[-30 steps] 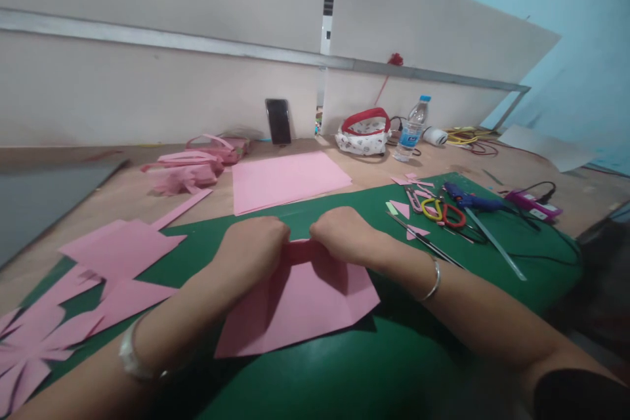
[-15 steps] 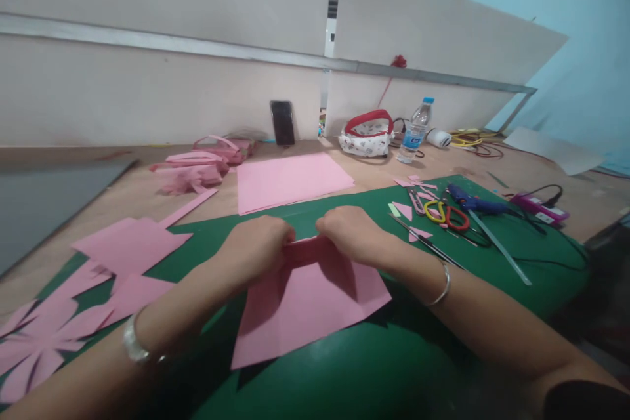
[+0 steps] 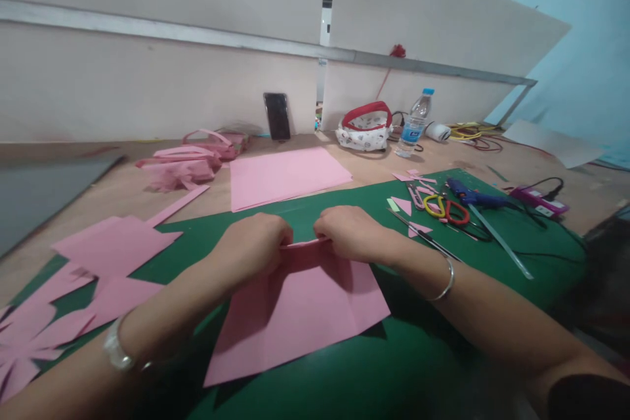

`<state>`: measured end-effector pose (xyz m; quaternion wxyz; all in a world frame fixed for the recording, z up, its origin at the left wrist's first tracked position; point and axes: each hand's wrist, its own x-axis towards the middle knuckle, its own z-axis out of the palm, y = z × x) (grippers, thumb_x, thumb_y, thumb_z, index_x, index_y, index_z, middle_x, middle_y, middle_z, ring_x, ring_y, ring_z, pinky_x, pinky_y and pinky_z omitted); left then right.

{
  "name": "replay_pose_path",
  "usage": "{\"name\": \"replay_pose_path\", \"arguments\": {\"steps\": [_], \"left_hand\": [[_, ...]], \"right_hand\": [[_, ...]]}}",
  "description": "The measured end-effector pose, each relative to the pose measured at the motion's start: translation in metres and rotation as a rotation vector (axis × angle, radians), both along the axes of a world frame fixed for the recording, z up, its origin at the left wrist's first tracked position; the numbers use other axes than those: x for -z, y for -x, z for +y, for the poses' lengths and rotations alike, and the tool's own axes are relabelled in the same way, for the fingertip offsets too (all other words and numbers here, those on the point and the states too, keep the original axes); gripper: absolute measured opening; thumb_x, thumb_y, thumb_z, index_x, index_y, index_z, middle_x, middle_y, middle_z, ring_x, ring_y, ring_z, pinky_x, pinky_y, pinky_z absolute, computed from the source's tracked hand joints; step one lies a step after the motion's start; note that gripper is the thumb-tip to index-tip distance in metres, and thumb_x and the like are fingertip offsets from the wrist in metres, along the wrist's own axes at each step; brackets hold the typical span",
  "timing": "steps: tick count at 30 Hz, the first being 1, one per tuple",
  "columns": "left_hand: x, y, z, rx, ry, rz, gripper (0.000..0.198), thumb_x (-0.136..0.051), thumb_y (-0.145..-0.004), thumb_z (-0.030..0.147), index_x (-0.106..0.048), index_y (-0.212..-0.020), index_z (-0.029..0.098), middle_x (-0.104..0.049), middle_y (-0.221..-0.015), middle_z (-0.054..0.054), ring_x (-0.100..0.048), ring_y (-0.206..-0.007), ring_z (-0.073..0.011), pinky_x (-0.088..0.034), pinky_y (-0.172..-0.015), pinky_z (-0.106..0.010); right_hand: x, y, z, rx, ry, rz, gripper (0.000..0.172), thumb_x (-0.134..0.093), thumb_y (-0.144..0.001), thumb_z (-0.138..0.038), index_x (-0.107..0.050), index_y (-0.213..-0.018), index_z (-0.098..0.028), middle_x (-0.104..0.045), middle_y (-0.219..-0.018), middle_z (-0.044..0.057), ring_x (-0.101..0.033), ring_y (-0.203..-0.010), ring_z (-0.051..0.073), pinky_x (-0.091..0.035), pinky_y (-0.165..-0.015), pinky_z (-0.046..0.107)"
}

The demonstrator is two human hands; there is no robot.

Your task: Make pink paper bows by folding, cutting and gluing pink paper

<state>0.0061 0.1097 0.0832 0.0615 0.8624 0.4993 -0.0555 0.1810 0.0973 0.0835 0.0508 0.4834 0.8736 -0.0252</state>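
A sheet of pink paper (image 3: 305,321) is held over the green cutting mat (image 3: 315,380), its far edge raised and curled over. My left hand (image 3: 258,243) pinches the left part of that edge, the fingertips partly hidden behind the paper. At the right part of the same edge, my right hand (image 3: 352,233) is closed on the paper too. Between the two hands a short strip of the folded edge shows. The near part of the sheet slopes down toward me.
Pink sheets (image 3: 290,177) lie behind my hands. Cut pink paper pieces (image 3: 113,246) spread at the left. Scissors (image 3: 445,210), a blue glue gun (image 3: 475,197) and a pen (image 3: 426,236) lie at the right. Farther back stand a phone (image 3: 277,117), a pouch (image 3: 364,134) and a water bottle (image 3: 415,125).
Both hands keep hold of the far edge, now slightly farther apart. The sheet's near left corner has come lower and farther left. The view has shifted slightly.
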Motion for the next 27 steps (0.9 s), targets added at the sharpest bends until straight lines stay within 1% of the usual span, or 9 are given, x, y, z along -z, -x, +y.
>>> {"name": "replay_pose_path", "arguments": {"steps": [3,9,11,14,16,20,21,24,27], "left_hand": [[0.001,0.001,0.003,-0.01,0.043,-0.008,0.014,-0.048,-0.062,0.02,-0.061,-0.064,0.025,-0.062,-0.062,-0.001,-0.055,-0.056,-0.017,-0.027,-0.046,-0.026],[0.003,0.004,0.004,0.0,0.018,-0.043,0.025,-0.047,-0.059,0.012,-0.065,-0.07,0.024,-0.064,-0.066,-0.001,-0.058,-0.061,-0.0196,-0.03,-0.049,-0.026],[0.003,0.004,0.003,0.016,-0.026,-0.082,0.036,-0.044,-0.06,0.008,-0.067,-0.083,0.024,-0.066,-0.078,-0.003,-0.061,-0.071,-0.0212,-0.035,-0.054,-0.028],[0.004,0.002,0.002,0.032,-0.121,-0.153,0.055,-0.036,-0.064,0.002,-0.061,-0.108,0.023,-0.063,-0.098,-0.007,-0.061,-0.087,-0.0233,-0.041,-0.067,-0.031],[0.004,0.001,0.002,0.023,-0.178,-0.19,0.058,-0.032,-0.067,0.001,-0.058,-0.114,0.021,-0.06,-0.101,-0.009,-0.061,-0.088,-0.0243,-0.041,-0.069,-0.034],[0.008,0.0,0.005,0.009,-0.244,-0.253,0.057,-0.032,-0.071,0.003,-0.056,-0.119,0.02,-0.061,-0.097,-0.008,-0.06,-0.084,-0.0224,-0.042,-0.068,-0.032],[0.009,0.0,0.006,0.014,-0.251,-0.266,0.057,-0.033,-0.071,0.003,-0.055,-0.121,0.021,-0.062,-0.098,-0.008,-0.06,-0.084,-0.0212,-0.043,-0.069,-0.031],[0.01,0.0,0.006,0.023,-0.252,-0.273,0.059,-0.037,-0.072,0.005,-0.05,-0.127,0.023,-0.065,-0.102,-0.007,-0.061,-0.088,-0.0195,-0.044,-0.072,-0.029],[0.008,0.001,0.005,-0.001,-0.229,-0.209,0.044,-0.042,-0.072,0.009,-0.065,-0.108,0.021,-0.07,-0.094,-0.009,-0.064,-0.087,-0.0251,-0.044,-0.067,-0.032]], "right_hand": [[0.003,0.0,0.001,0.01,0.029,0.001,0.013,-0.055,-0.072,-0.014,-0.065,-0.078,-0.019,-0.066,-0.081,0.006,-0.058,-0.073,0.018,-0.024,-0.048,0.025],[0.001,0.0,0.001,0.038,0.079,-0.014,0.025,-0.053,-0.066,-0.006,-0.066,-0.082,-0.019,-0.068,-0.08,0.006,-0.06,-0.07,0.018,-0.028,-0.05,0.024],[-0.001,-0.002,-0.001,0.039,0.09,-0.01,0.025,-0.053,-0.066,-0.006,-0.066,-0.083,-0.02,-0.068,-0.079,0.006,-0.06,-0.07,0.018,-0.028,-0.049,0.024],[-0.004,-0.005,-0.002,0.042,0.105,-0.003,0.024,-0.056,-0.064,-0.007,-0.066,-0.082,-0.02,-0.067,-0.077,0.005,-0.06,-0.069,0.018,-0.027,-0.047,0.024],[-0.004,-0.005,-0.003,0.052,0.108,0.008,0.023,-0.059,-0.064,-0.011,-0.065,-0.084,-0.02,-0.067,-0.078,0.004,-0.06,-0.069,0.018,-0.027,-0.047,0.024],[0.0,-0.003,-0.004,0.074,0.09,0.04,0.024,-0.06,-0.071,-0.028,-0.063,-0.093,-0.02,-0.068,-0.082,0.005,-0.061,-0.069,0.019,-0.029,-0.046,0.024],[0.001,-0.002,-0.004,0.077,0.078,0.043,0.025,-0.059,-0.071,-0.028,-0.062,-0.095,-0.02,-0.069,-0.083,0.006,-0.061,-0.07,0.02,-0.03,-0.046,0.024],[0.004,-0.001,-0.005,0.075,0.041,0.041,0.029,-0.058,-0.067,-0.013,-0.062,-0.095,-0.019,-0.069,-0.085,0.007,-0.063,-0.073,0.021,-0.031,-0.048,0.025],[0.006,0.0,-0.005,0.055,0.023,0.042,0.031,-0.056,-0.065,-0.006,-0.062,-0.092,-0.019,-0.069,-0.083,0.006,-0.063,-0.073,0.021,-0.031,-0.049,0.025]]}}
